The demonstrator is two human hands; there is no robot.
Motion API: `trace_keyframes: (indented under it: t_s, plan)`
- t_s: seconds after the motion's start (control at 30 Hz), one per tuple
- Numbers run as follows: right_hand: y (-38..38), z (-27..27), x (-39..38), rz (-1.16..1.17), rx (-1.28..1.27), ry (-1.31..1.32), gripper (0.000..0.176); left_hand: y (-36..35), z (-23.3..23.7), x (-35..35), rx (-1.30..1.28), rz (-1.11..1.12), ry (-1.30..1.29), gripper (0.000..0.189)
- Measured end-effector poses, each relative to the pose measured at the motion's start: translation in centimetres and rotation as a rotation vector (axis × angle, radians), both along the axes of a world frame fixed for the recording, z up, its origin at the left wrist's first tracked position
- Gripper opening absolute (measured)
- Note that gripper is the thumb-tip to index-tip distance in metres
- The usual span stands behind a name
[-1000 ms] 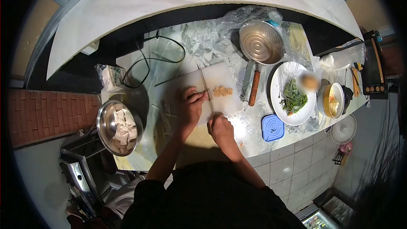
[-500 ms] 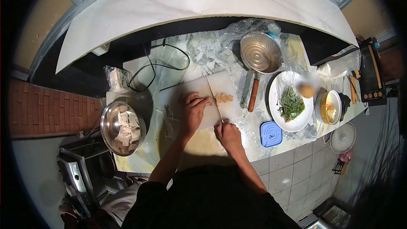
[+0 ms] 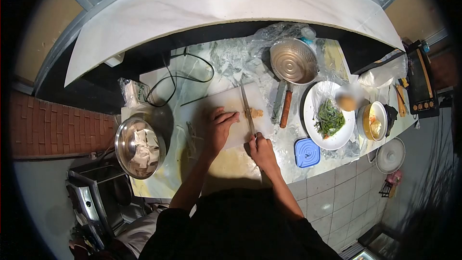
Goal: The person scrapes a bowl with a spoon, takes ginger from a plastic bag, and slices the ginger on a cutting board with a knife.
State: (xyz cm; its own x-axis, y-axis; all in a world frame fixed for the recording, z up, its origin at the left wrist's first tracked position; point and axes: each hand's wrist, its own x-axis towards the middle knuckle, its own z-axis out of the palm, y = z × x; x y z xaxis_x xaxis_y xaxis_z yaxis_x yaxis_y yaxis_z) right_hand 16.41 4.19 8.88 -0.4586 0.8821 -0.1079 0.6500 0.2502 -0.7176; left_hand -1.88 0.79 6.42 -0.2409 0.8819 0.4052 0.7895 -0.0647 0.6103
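My right hand (image 3: 263,151) is closed round the handle of a kitchen knife (image 3: 247,107). The blade points away from me over a pale cutting board (image 3: 263,100), its flat side partly turned up. Tan slices (image 3: 256,113) of some food lie just right of the blade, partly covered by it. On the board left of the knife, my left hand (image 3: 219,129) has its fingers bent and drawn together. What sits under those fingertips is too small and hidden to name.
Left stands a steel bowl (image 3: 119,154) of pale blocks. Right are a saucepan (image 3: 291,60) with a wooden handle, a blue lid (image 3: 307,152), a white plate (image 3: 332,142) of shredded greens and a bowl (image 3: 379,132). A black cable (image 3: 211,70) loops behind the board, below an overhanging shelf (image 3: 231,0).
The knife has tilted, showing more of its flat side, and its tip has swung right over the slices. My left hand has barely moved.
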Motion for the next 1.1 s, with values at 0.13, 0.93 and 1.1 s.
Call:
trace_keyframes:
  t_s: [0.13,0.93,1.1]
  plan:
    - [1.0,1.4,-0.3,-0.015,-0.247,0.038,0.026,0.1,0.5,0.2,0.008,0.019,0.009,0.033]
    - [-0.9,1.0,-1.1,0.112,-0.013,-0.112,0.022,-0.1,-0.6,0.3,0.000,0.072,0.048,0.025]
    - [-0.8,1.4,-1.2,0.114,-0.020,-0.151,0.022,-0.1,0.9,0.5,0.017,0.092,0.026,0.025]
